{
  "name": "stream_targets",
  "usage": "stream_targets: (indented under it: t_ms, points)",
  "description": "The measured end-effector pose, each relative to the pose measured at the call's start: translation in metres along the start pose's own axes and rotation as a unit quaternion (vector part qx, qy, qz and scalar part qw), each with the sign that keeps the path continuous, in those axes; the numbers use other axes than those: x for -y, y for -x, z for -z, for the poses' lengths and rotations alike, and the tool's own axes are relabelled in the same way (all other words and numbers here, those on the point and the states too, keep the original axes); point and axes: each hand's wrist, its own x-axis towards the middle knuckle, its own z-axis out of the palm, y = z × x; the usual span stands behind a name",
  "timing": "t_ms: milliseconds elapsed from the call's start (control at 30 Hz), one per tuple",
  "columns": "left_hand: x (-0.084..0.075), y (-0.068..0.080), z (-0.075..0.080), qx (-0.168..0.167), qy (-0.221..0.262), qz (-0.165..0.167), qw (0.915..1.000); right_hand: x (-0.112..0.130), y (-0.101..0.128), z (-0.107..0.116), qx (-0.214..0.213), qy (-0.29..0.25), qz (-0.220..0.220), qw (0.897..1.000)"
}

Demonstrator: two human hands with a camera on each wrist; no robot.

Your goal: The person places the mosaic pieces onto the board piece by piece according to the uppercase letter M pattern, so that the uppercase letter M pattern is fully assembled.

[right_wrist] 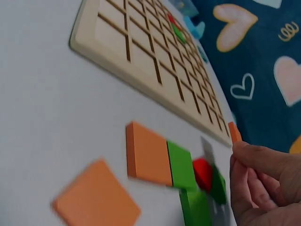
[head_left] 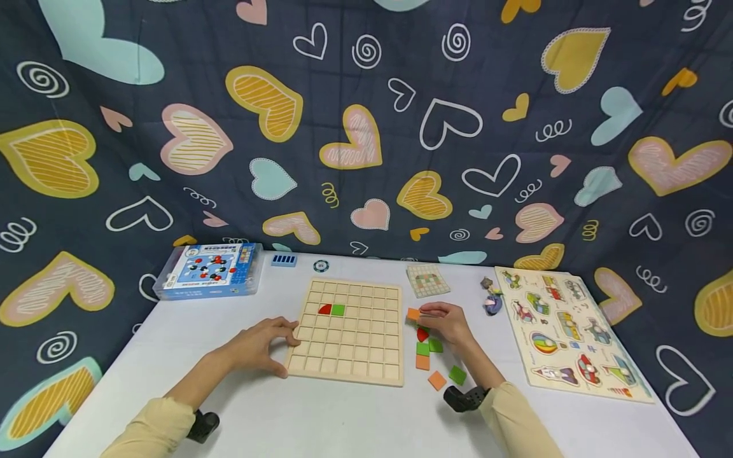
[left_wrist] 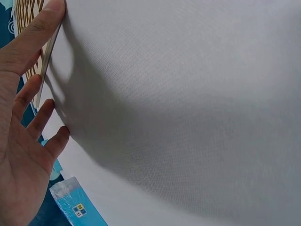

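Observation:
A wooden grid board (head_left: 349,331) lies flat mid-table, with a red quarter-round piece (head_left: 325,310) and a green tile (head_left: 338,310) in two upper cells. My left hand (head_left: 263,343) rests against the board's left edge, its fingers (left_wrist: 44,23) straight along the wood. My right hand (head_left: 443,321) hovers over loose tiles to the right of the board. Its bent fingertips (right_wrist: 242,153) touch an orange tile (head_left: 413,313). Under and near it lie a red piece (head_left: 422,334), green tiles (head_left: 436,345) and orange tiles (head_left: 437,380). The right wrist view shows the same tiles (right_wrist: 148,153) close up.
A blue boxed set (head_left: 212,270) sits at the back left, with a small blue block (head_left: 284,259) and a round chip (head_left: 321,266) beside it. A pattern card (head_left: 427,280), a small figurine (head_left: 491,298) and a peg puzzle board (head_left: 567,331) lie to the right. Heart-print cloth surrounds the white table.

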Motion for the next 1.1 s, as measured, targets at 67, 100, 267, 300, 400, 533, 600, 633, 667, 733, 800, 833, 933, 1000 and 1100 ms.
stream_targets:
  t_ms: [67,100,267,300,400,533,600,633,667,733,800,833,933,1000,1100]
  points:
    - [0.0,0.001,0.0,-0.001,-0.001,-0.002,1.0,0.002,-0.001,-0.007,0.003,0.001,0.008,1.0]
    - [0.0,0.001,0.001,-0.001,0.0,-0.003,1.0,0.002,-0.001,-0.011,0.006,-0.002,0.013,1.0]
    - [0.002,0.002,0.0,-0.003,-0.001,-0.005,1.0,0.006,-0.003,-0.029,0.023,-0.026,0.046,0.998]
    - [0.002,0.002,0.0,-0.004,0.0,-0.004,1.0,0.007,-0.003,-0.033,0.027,-0.029,0.052,0.998]
    - [0.002,0.002,0.0,-0.003,-0.001,-0.006,1.0,0.011,-0.001,-0.043,0.036,-0.04,0.057,0.997]
    - [0.001,0.002,0.001,-0.002,-0.003,-0.009,0.9999,0.015,-0.001,-0.057,0.049,-0.053,0.059,0.996]
    - [0.0,0.002,0.002,-0.001,-0.002,-0.008,1.0,0.016,-0.002,-0.063,0.055,-0.051,0.066,0.995]
    - [0.0,0.002,0.002,-0.001,-0.001,-0.008,1.0,0.016,-0.002,-0.066,0.059,-0.049,0.072,0.994]
    - [0.0,0.002,0.002,-0.001,0.0,-0.008,1.0,0.016,-0.003,-0.069,0.062,-0.046,0.078,0.994]
    - [0.0,0.002,0.002,-0.002,0.001,-0.009,1.0,0.017,-0.004,-0.075,0.066,-0.04,0.087,0.993]
    - [0.0,0.002,0.003,-0.003,0.002,-0.009,1.0,0.018,-0.005,-0.08,0.067,-0.027,0.099,0.992]
    - [0.0,0.001,0.002,-0.003,0.003,-0.009,0.9999,0.018,-0.005,-0.082,0.065,-0.02,0.099,0.993]
    - [0.0,0.001,0.001,-0.003,0.005,-0.011,0.9999,0.019,-0.006,-0.089,0.053,0.011,0.106,0.993]
    - [0.0,0.001,0.001,-0.002,0.007,-0.011,0.9999,0.02,-0.006,-0.094,0.043,0.039,0.113,0.992]
    - [0.0,0.002,0.001,-0.002,0.009,-0.009,0.9999,0.021,-0.005,-0.099,0.034,0.062,0.127,0.989]
